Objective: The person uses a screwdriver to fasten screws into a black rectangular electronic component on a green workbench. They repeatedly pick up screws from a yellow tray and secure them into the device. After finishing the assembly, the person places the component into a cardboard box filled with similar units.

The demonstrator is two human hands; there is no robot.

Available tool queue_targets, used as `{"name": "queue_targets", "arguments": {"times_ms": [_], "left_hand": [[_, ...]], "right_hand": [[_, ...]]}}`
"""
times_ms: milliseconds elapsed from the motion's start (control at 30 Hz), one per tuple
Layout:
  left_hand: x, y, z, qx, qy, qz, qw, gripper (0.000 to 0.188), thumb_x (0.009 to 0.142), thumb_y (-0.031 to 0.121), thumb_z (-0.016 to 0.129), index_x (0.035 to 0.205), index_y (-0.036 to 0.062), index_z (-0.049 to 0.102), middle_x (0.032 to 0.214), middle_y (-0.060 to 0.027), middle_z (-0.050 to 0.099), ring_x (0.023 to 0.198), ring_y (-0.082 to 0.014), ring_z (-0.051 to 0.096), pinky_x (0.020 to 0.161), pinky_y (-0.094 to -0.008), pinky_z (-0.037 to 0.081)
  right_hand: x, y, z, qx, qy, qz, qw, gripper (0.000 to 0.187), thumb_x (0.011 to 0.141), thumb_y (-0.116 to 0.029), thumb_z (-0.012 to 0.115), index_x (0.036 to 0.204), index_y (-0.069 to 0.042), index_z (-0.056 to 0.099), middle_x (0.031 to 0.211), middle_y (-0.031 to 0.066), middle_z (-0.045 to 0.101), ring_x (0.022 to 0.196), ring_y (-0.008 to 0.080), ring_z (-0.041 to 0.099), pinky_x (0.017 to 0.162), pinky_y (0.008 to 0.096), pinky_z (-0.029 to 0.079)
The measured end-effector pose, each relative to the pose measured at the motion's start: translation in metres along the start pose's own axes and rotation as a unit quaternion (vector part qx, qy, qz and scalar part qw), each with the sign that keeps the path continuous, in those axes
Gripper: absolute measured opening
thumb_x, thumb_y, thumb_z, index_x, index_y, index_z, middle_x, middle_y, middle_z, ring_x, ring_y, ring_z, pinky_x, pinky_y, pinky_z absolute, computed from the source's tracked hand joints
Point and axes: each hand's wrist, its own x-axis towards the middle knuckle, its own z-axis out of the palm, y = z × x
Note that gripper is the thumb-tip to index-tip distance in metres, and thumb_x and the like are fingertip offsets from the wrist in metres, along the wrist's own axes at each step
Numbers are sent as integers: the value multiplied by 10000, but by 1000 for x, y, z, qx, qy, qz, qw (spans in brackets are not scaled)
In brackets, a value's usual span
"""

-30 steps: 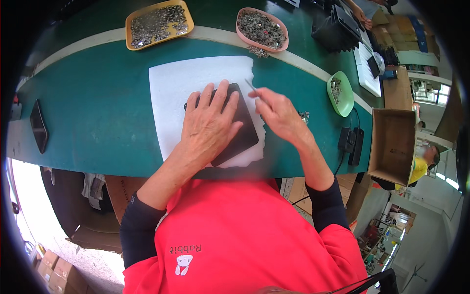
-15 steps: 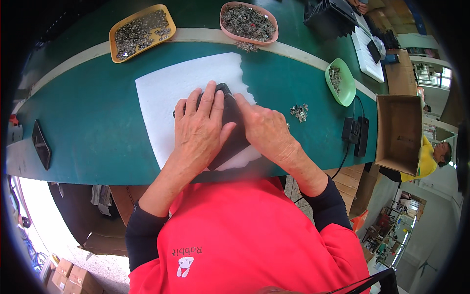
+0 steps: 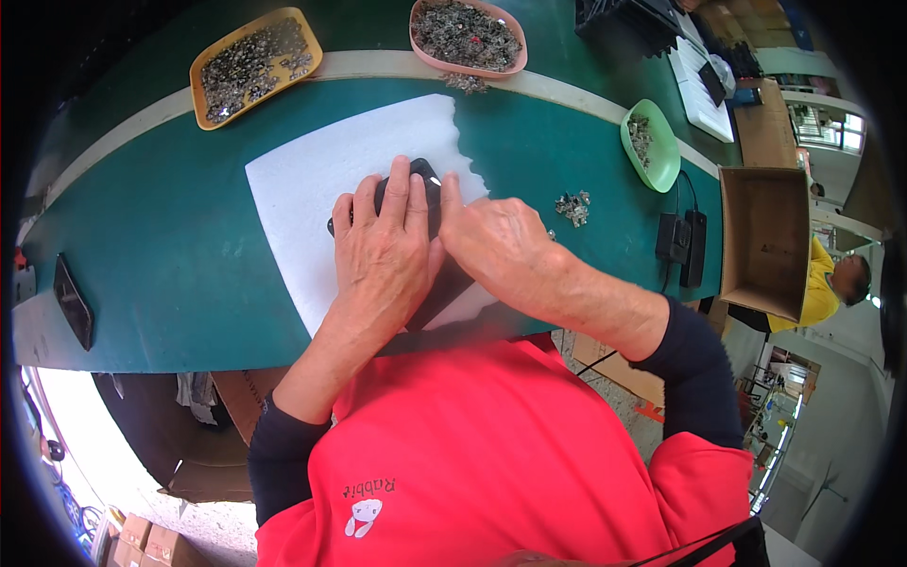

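Note:
A flat black rectangular case [image 3: 442,295] lies on a white foam sheet [image 3: 307,180] in front of me. My left hand [image 3: 383,250] rests flat on the case with its fingers spread, covering much of it. At the case's right edge, my right hand [image 3: 505,248] has its index finger stretched along the far corner. Its other fingers are curled under, and whatever they hold, if anything, is hidden. Some small metal pieces [image 3: 573,208] lie in a loose heap to the right of the foam.
Yellow [image 3: 200,111], pink [image 3: 518,62] and green [image 3: 667,151] trays hold small metal parts along the far side. Black power adapters [image 3: 682,241] with cables and an open cardboard box [image 3: 765,246] are at right. A dark flat panel [image 3: 73,300] lies far left.
My right hand has turned, its forearm swinging outward to the right, and its index finger now lies straighter beside the case's corner. My left hand stays on the case. The whole view has shifted slightly.

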Motion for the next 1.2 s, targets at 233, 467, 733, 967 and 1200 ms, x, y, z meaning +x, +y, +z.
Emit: {"name": "queue_targets", "arguments": {"times_ms": [233,467,733,967,1200], "left_hand": [[3,2,0,-3,9,-12,1000,594,767,280,732,1263,-9,578,1383,-155,479,1163,-338,475,978,-455,355],[-2,-7,6,-21,45,7,999,652,750,333,767,1274,1,566,1391,-137,469,1165,-321,475,968,-437,350],[-8,8,2,2,35,-41,999,646,752,334,770,1265,-5,573,1358,-154,484,1097,-323,495,899,-427,388],[-25,8,-8,-11,33,-59,998,638,751,297,779,1257,-29,566,1333,-198,484,1014,-325,517,814,-405,423],[-28,7,-6,-21,53,-60,997,644,721,275,802,1238,-32,572,1321,-204,488,980,-314,525,779,-400,420]], "right_hand": [[11,21,-28,9,14,-69,997,136,813,-104,589,898,-12,643,809,183,692,726,261,711,605,356,563],[3,28,-18,170,-23,60,983,176,862,-80,535,986,25,600,800,227,669,745,406,670,663,476,540],[-9,27,12,226,86,67,968,342,886,-34,490,1220,-3,560,844,214,654,788,422,632,693,459,515],[-14,17,15,246,120,47,961,381,878,-53,538,1257,-58,572,776,157,647,736,353,650,643,417,526],[-10,6,8,166,75,45,982,507,823,-20,552,1323,-98,532,733,150,648,654,327,659,567,415,526]]}}
